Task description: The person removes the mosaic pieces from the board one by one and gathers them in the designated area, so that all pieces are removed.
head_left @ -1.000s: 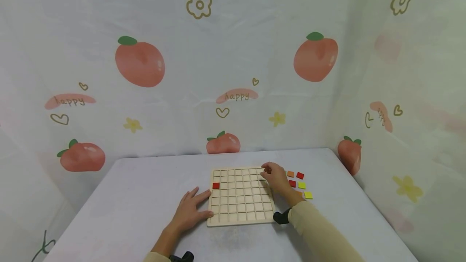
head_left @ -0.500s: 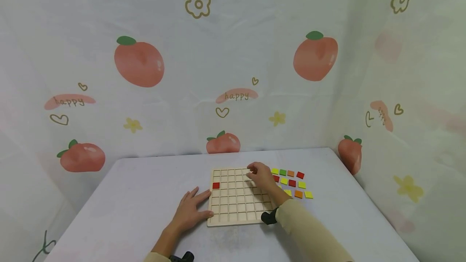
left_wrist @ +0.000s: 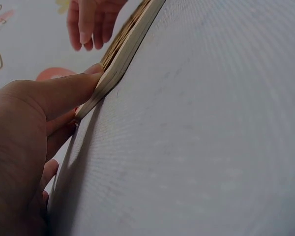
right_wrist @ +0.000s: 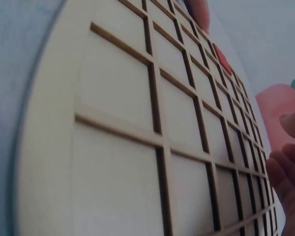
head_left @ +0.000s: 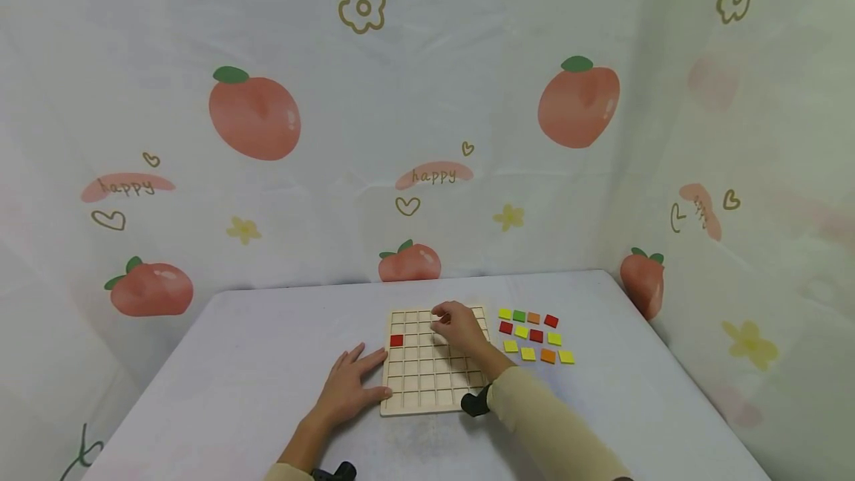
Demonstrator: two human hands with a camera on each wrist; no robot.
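A pale wooden grid board (head_left: 427, 398) lies on the white table, with one red square tile (head_left: 397, 341) in a cell of its leftmost column. My left hand (head_left: 349, 383) rests at the board's left side, fingers spread; in the left wrist view its thumb (left_wrist: 71, 93) touches the board's edge. Over the board's upper middle hovers my right hand (head_left: 459, 326), fingers loosely bent. No tile shows between its thumb and fingers in the right wrist view, where part of the hand (right_wrist: 290, 172) is cut off by the frame.
To the board's right, several small square tiles lie in rows: yellow (head_left: 565, 357), green (head_left: 519, 316), orange (head_left: 548, 355) and red (head_left: 551, 321). A white curtain (head_left: 334, 95) printed with fruit and flowers stands behind the table (head_left: 267, 332) and along its right side.
My right hand has moved left from the board's right edge to above its upper middle, uncovering the tiles on the right. The left hand and red tile on the board stay put.
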